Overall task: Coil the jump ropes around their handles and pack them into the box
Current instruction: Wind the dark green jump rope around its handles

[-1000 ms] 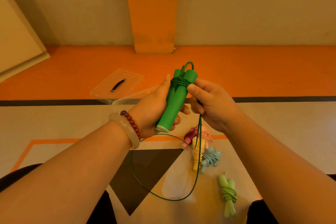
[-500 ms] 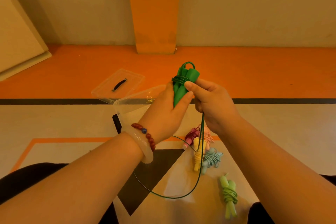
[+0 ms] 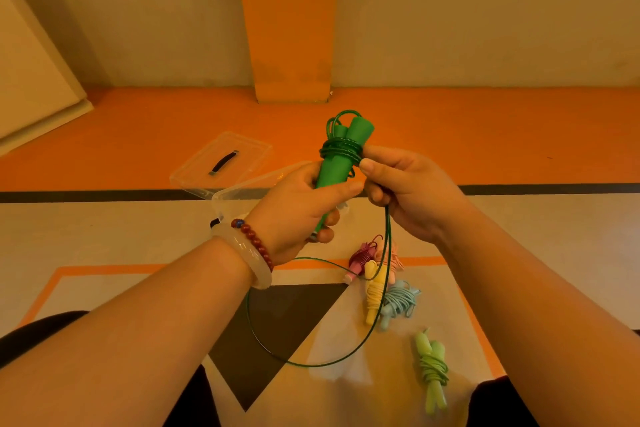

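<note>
Your left hand is wrapped around the lower part of the two green handles, holding them together and nearly upright, tilted a little to the right, with their tops pointing away from you. A few turns of the green rope are coiled tight around the handles just below their tops, above your left fingers. Your right hand sits just right of that coil, thumb and forefinger pinching the rope where it leaves the wraps. From there the loose rope drops under your right palm and sweeps in a wide loop over the floor between your forearms. The clear box stands on the floor just behind your left hand and is mostly hidden by it; its clear lid with a dark grip lies beyond it, to the left. On the floor below your right hand lie four coiled ropes: pink, yellow and light blue in a touching cluster, and a light green one apart, nearer to you.
</note>
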